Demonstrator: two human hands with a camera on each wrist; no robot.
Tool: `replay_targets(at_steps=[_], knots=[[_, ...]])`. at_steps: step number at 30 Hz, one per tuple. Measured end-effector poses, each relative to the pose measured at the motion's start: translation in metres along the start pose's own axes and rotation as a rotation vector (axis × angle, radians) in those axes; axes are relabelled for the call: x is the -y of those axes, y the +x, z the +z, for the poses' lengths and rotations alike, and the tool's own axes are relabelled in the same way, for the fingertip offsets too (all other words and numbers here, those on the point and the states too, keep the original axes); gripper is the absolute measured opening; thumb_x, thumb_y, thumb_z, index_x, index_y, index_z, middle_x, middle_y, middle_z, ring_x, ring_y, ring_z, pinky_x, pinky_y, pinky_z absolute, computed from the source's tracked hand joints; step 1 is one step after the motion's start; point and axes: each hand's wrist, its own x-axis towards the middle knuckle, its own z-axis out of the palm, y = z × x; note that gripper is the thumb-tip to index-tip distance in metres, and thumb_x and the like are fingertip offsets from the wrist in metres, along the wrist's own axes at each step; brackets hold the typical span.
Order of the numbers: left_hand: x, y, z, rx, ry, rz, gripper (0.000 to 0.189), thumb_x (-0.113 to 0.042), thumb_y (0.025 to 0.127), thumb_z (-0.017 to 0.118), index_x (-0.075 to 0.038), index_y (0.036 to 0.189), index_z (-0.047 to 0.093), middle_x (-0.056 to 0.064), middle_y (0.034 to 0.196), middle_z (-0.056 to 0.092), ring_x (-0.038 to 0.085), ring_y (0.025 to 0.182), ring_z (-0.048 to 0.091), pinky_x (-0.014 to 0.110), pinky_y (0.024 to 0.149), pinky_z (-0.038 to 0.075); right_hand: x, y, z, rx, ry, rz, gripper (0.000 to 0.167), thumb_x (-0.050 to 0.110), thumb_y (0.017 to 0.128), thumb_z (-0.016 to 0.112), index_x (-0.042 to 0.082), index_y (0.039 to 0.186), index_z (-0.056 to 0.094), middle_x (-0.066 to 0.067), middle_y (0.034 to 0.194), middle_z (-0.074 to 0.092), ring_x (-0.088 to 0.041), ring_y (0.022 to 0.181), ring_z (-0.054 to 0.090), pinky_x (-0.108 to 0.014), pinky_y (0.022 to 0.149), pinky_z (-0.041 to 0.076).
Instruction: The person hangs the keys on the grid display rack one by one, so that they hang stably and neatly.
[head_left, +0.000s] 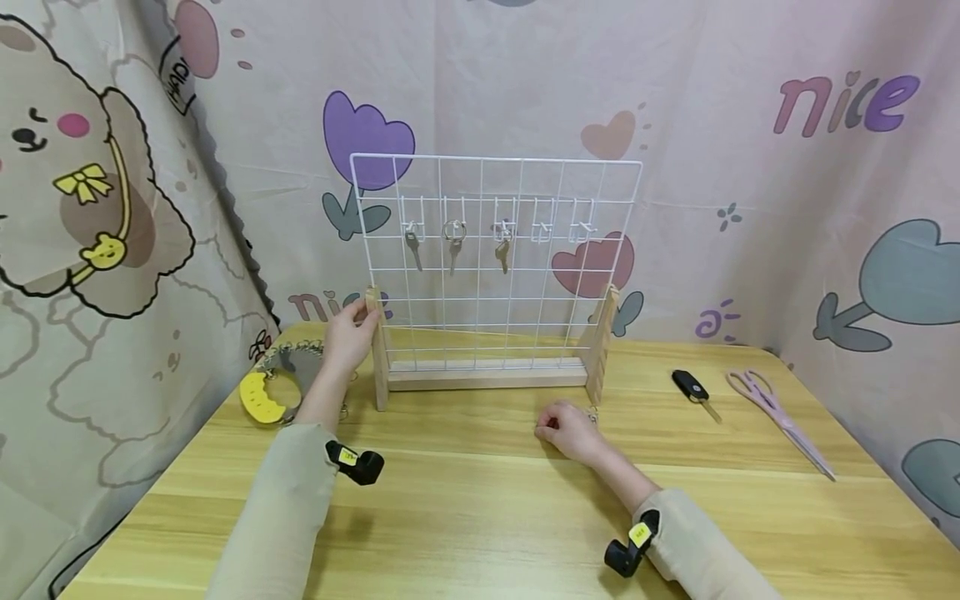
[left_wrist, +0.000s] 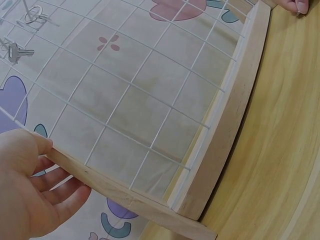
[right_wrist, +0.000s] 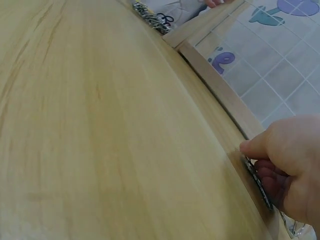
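Three keys (head_left: 502,255) hung on the rack (head_left: 487,381), two hooks (head_left: 542,231) bare; left hand (head_left: 348,340) gripped its post (head_left: 380,367), right hand (head_left: 572,432) something dark (right_wrist: 259,185) before it.

The patterned cloth (head_left: 495,75) reads "nice" (head_left: 846,104) high above the table's (head_left: 465,517) far right corner and a partly hidden "ni" (head_left: 309,306) just above its far left corner

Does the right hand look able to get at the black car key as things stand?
Likely yes: the black car key lies right of the right hand with nothing tall between them, though that hand may already hold something.
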Motion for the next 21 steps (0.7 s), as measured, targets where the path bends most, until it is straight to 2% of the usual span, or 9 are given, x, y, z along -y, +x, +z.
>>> replay_targets(at_steps=[8,13,21], knots=[[-0.001,0.001,0.0,0.005,0.006,-0.005,0.048,-0.024,0.099,0.042,0.004,0.138,0.037,0.024,0.131,0.047,0.035,0.119,0.046,0.043,0.098,0.041,-0.001,0.007,-0.013,-0.111,0.05,-0.032,0.013,0.004,0.086,0.064,0.008,0.074,0.061,0.003,0.069,0.056,-0.009,0.061,0.045,-0.023,0.055,0.039],[-0.001,0.001,-0.001,-0.004,0.05,0.002,0.047,-0.024,0.099,0.041,0.003,0.137,0.039,0.023,0.129,0.049,0.036,0.118,0.046,0.044,0.098,0.039,0.008,0.015,-0.035,-0.173,0.088,-0.05,0.009,0.004,0.087,0.063,0.004,0.079,0.06,0.0,0.068,0.054,-0.01,0.059,0.045,-0.021,0.051,0.038],[0.0,0.001,0.0,-0.006,0.045,0.0,0.046,-0.023,0.099,0.042,0.004,0.137,0.04,0.024,0.13,0.049,0.036,0.118,0.047,0.043,0.098,0.041,0.028,0.031,-0.074,-0.235,0.112,-0.111,0.006,0.003,0.088,0.061,-0.001,0.084,0.061,-0.005,0.07,0.058,-0.012,0.06,0.048,-0.021,0.05,0.04]])
